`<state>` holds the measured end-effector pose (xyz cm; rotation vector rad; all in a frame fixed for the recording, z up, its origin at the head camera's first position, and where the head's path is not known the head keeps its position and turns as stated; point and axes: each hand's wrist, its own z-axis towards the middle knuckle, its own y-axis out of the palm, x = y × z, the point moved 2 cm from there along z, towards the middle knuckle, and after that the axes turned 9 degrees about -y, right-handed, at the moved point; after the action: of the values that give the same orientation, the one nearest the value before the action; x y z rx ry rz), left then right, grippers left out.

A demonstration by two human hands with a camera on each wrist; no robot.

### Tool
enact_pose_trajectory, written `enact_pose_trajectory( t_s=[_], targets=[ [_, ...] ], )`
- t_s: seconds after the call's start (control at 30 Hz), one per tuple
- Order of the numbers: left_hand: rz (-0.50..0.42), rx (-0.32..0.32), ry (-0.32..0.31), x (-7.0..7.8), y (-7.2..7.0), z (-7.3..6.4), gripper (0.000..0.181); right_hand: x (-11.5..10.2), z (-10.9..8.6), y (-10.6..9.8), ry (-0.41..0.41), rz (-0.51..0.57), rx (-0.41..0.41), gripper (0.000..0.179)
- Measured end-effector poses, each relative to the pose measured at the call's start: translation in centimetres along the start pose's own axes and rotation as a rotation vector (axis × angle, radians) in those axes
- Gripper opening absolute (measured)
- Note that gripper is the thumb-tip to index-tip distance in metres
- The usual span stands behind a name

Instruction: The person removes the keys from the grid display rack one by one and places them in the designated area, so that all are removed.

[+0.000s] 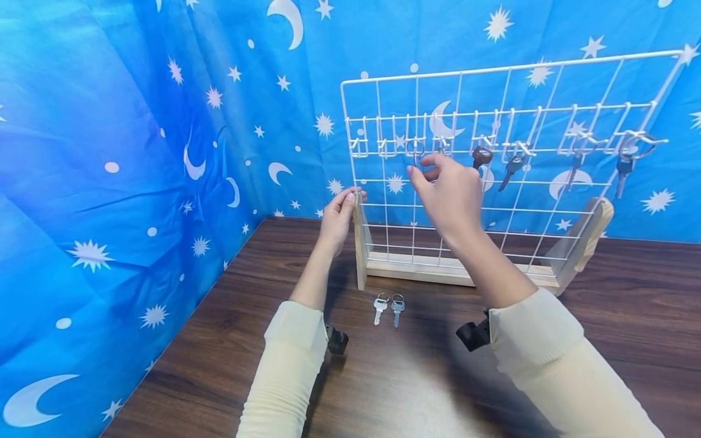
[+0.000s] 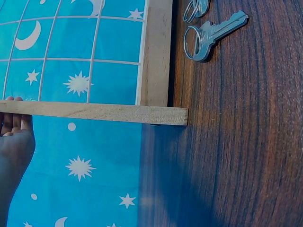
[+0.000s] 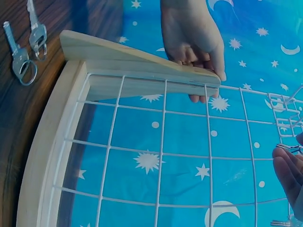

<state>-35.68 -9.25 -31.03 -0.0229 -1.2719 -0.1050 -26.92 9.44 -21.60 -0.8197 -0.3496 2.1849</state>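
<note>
A white wire grid rack [image 1: 416, 77] stands on a wooden base [image 1: 421, 267]. My left hand [image 1: 336, 222] grips the top of its left wooden side support [image 1: 359, 243], fingers wrapped behind the board, as the right wrist view also shows. With thumb and forefinger, my right hand [image 1: 451, 194] pinches a silver key [image 3: 289, 148] at the third hook from the left. That key's ring [image 1: 415, 148] overlaps the hook. Right of it hang a brown key [image 1: 482, 156], a dark key [image 1: 513, 165] and several more keys, one partly behind my right hand.
Two silver keys with rings, a left key [image 1: 380, 309] and a right key [image 1: 397, 310], lie on the dark wooden table [image 1: 394, 383] before the rack. Two bare hooks, including the leftmost hook [image 1: 358, 148], are at the left. A blue star-patterned cloth [image 1: 164, 182] hangs behind and left.
</note>
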Motion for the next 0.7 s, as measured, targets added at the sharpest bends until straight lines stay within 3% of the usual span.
enact_pose_trajectory(
  t_s=[0.33,0.5,0.7],
  targets=[
    [0.001,-0.004,-0.007,0.01,-0.05,0.02,0.034,0.01,0.40,0.55,0.045,0.037,0.017,0.027],
    [0.004,-0.003,-0.005,0.00,-0.04,0.00,0.034,-0.17,0.12,0.62,0.039,0.098,0.019,0.027],
    [-0.005,0.007,-0.003,-0.02,0.08,-0.01,0.033,-0.39,-0.32,0.40,0.094,0.223,0.045,0.027]
  ],
)
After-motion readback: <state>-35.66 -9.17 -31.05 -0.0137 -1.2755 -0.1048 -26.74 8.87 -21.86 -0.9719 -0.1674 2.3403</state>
